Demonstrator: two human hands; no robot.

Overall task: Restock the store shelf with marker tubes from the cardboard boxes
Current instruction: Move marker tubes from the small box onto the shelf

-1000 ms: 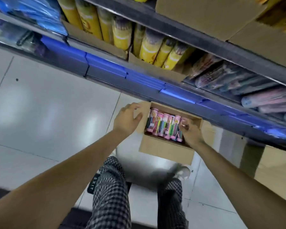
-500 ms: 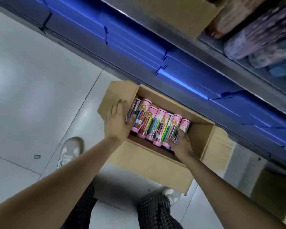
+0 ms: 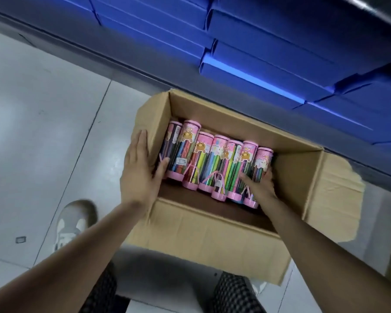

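An open brown cardboard box (image 3: 203, 236) sits on the pale tiled floor (image 3: 43, 123), close in front of the shelf unit's stacked blue flat boxes (image 3: 269, 46). Inside the box, pink-capped clear marker tubes (image 3: 215, 163) lie side by side in a row toward its left half. The left hand (image 3: 140, 175) rests over the box's left wall; the right hand (image 3: 261, 186) reaches into the box at the row's right end. A white sneaker (image 3: 73, 222) stands left of the box.

We see a pale tiled floor (image 3: 43, 114); the open cardboard box (image 3: 212, 240) and a shoe (image 3: 75, 220) rest on it.
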